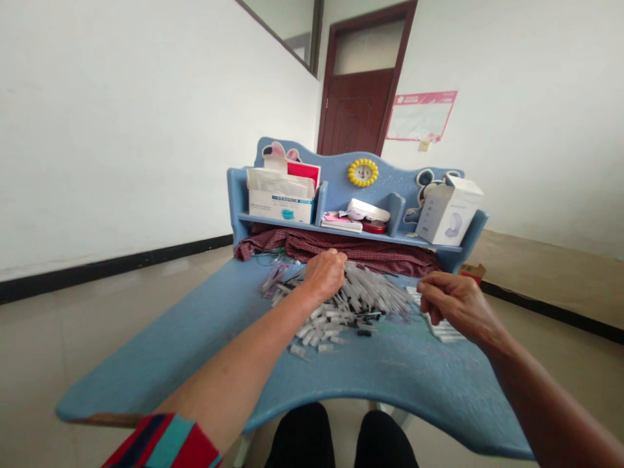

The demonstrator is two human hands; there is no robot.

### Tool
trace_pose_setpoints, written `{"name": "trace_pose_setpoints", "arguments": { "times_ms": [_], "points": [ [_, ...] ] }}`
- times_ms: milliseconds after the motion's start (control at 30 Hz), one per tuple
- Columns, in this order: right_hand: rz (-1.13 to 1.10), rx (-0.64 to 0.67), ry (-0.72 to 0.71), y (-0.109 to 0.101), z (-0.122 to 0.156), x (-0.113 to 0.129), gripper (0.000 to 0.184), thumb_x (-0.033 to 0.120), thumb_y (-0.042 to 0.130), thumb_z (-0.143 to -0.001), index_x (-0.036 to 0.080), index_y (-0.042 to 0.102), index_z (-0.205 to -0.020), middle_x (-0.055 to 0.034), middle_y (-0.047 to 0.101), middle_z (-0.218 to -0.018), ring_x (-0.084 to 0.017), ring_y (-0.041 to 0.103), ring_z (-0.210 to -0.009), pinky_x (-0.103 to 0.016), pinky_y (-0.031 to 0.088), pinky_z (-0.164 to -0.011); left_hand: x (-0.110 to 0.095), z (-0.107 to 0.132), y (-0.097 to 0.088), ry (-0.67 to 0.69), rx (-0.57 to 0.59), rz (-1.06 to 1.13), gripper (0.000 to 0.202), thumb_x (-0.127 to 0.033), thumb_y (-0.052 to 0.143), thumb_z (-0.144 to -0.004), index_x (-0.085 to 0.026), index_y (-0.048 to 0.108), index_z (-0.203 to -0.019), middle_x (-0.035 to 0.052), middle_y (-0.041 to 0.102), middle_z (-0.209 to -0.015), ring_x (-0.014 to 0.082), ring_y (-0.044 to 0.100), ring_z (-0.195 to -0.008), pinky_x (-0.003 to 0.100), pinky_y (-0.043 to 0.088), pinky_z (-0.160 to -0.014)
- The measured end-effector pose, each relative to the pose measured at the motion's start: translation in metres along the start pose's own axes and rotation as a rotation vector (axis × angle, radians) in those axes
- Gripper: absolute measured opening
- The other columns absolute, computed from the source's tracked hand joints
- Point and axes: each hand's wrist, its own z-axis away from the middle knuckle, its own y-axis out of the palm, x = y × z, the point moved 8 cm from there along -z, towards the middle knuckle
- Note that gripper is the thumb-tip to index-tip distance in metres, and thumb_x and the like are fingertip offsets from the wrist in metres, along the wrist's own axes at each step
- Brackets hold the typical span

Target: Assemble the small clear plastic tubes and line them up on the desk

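A heap of several clear plastic pen tubes (pixel 361 299) lies on the blue desk (pixel 205 338). My left hand (pixel 324 273) reaches into the far left of the heap, its fingers curled down among the tubes; what they grip is hidden. My right hand (pixel 451 299) hovers at the heap's right edge with fingers pinched together, above a small row of white pieces (pixel 446 330). Short clear caps (pixel 316 335) are scattered at the heap's near side.
A red checked cloth (pixel 390 252) lies along the desk's back. The blue shelf (pixel 351 231) above it carries a box of papers (pixel 280 195), a white box (pixel 446 211), and flat items. A brown door (pixel 358 107) stands behind. My knees are under the desk's front edge.
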Motion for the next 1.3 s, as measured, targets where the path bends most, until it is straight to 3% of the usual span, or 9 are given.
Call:
{"name": "trace_pose_setpoints", "arguments": {
  "times_ms": [500,933,1300],
  "points": [
    [-0.022,0.008,-0.019,0.003,0.003,0.005,0.029,0.038,0.05,-0.081,0.015,0.058,-0.066,-0.0008,0.06,-0.054,-0.008,0.05,-0.039,-0.019,0.038,-0.039,0.004,0.0,0.003,-0.046,0.002,-0.024,0.025,-0.017,0.04,-0.082,-0.016,0.064,-0.089,0.0102,0.062,-0.086,0.0224,0.062,-0.082,0.03,0.047,-0.068],
    [-0.002,0.025,-0.01,0.003,-0.001,0.011,0.03,0.037,0.049,-0.08,0.016,0.054,-0.058,0.0006,0.057,-0.049,-0.008,0.049,-0.037,-0.019,0.037,-0.039,-0.008,0.001,0.002,0.059,0.013,-0.011,0.026,-0.019,0.039,-0.084,-0.016,0.064,-0.088,0.0091,0.064,-0.089,0.0214,0.062,-0.085,0.03,0.047,-0.072],
    [0.022,-0.048,0.057,-0.014,-0.003,0.003,0.027,0.031,0.05,-0.076,0.016,0.054,-0.054,0.001,0.054,-0.042,-0.008,0.048,-0.033,-0.018,0.034,-0.036,-0.016,0.001,-0.001,0.111,0.019,0.026,0.026,-0.023,0.04,-0.085,-0.019,0.065,-0.088,0.0087,0.065,-0.087,0.0223,0.063,-0.082,0.031,0.047,-0.07]
  ]
}}
